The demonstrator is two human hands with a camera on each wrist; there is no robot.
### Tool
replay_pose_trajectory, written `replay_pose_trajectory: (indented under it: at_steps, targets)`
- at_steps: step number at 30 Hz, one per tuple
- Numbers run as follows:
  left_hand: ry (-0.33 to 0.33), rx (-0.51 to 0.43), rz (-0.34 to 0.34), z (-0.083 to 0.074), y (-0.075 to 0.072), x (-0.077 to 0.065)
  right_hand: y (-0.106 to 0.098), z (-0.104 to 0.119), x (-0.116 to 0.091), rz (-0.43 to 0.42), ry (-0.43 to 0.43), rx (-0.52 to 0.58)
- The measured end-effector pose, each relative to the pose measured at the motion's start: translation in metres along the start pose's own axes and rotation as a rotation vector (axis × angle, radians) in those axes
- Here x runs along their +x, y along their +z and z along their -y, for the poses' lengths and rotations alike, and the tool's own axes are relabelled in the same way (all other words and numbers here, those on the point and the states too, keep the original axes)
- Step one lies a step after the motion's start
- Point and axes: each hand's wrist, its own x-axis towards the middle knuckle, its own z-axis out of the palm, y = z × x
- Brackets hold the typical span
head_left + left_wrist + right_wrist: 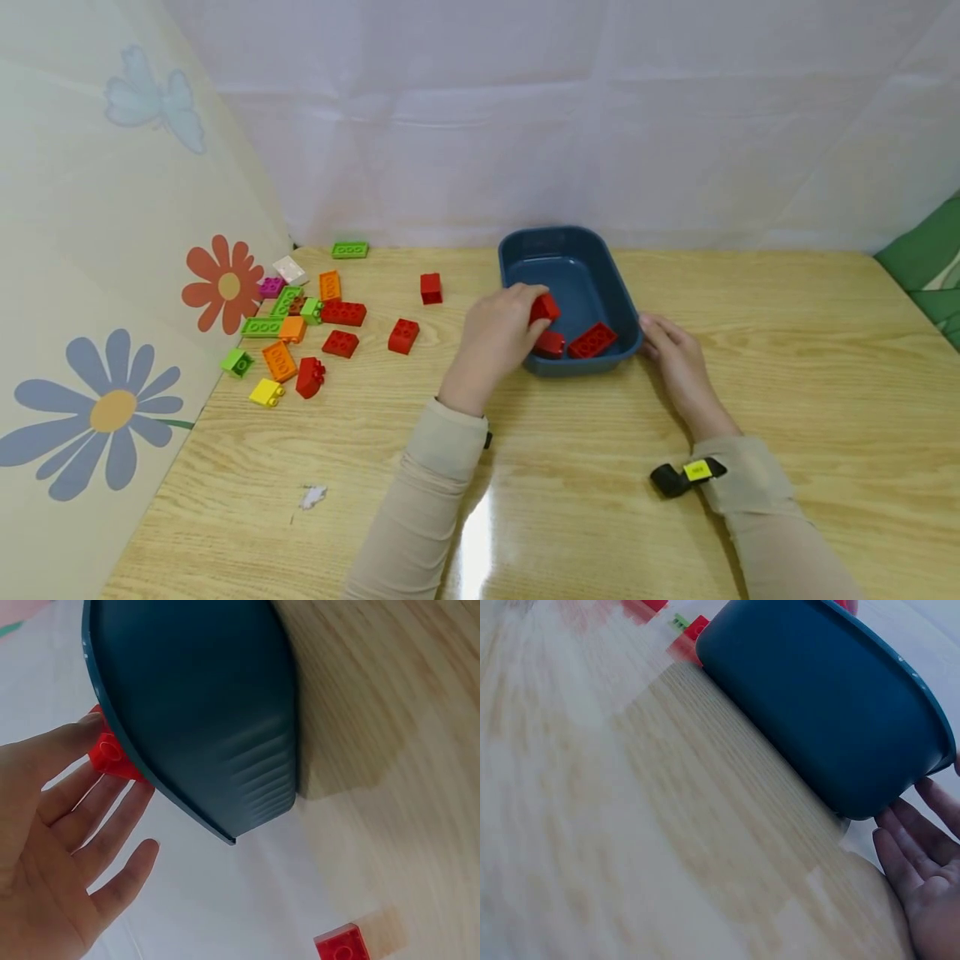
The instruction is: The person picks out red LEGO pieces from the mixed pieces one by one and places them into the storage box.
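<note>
My left hand (pixel 498 333) holds a red building brick (pixel 545 308) between thumb and fingers, over the near left side of a dark blue bin (pixel 622 292). In the left wrist view the held brick (pixel 112 754) shows beside the bin's rim, partly covered by the bin wall. Inside the bin lie a red brick (pixel 592 341) and another red brick (pixel 551 343), the second close below the hand. My right hand (pixel 678 367) touches the bin's near right corner from outside, its fingers (pixel 911 836) reaching loosely along the outer wall (pixel 817 712).
Left of the bin lie a red brick (pixel 431 288), a curved red brick (pixel 403 336) and several mixed bricks, among them an orange one (pixel 280 361) and a yellow one (pixel 266 392). White cloth (pixel 450 125) hangs behind the table. A torn scrap (pixel 313 497) sits near the front.
</note>
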Motion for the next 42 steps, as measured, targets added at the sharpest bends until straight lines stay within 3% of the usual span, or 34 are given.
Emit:
replay_pose_trajectory:
  at_steps: [11, 20, 28, 38, 42]
  targets:
    - [-0.014, 0.039, 0.039, 0.007, 0.009, 0.001, 0.001, 0.0, 0.0, -0.005, -0.01, 0.012]
    - [-0.005, 0.042, 0.032, 0.009, 0.018, 0.005, -0.001, 0.001, 0.0, -0.012, 0.001, 0.043]
    - [0.003, 0.101, 0.039, 0.011, 0.023, 0.008, 0.003, 0.001, 0.001, -0.014, -0.002, 0.022]
    - [0.04, 0.145, 0.027, 0.011, 0.025, 0.008, 0.002, -0.001, 0.001, -0.026, 0.002, 0.011]
    - [0.082, 0.158, 0.029, 0.01, 0.023, 0.01, 0.002, 0.0, 0.002, -0.034, 0.004, -0.009]
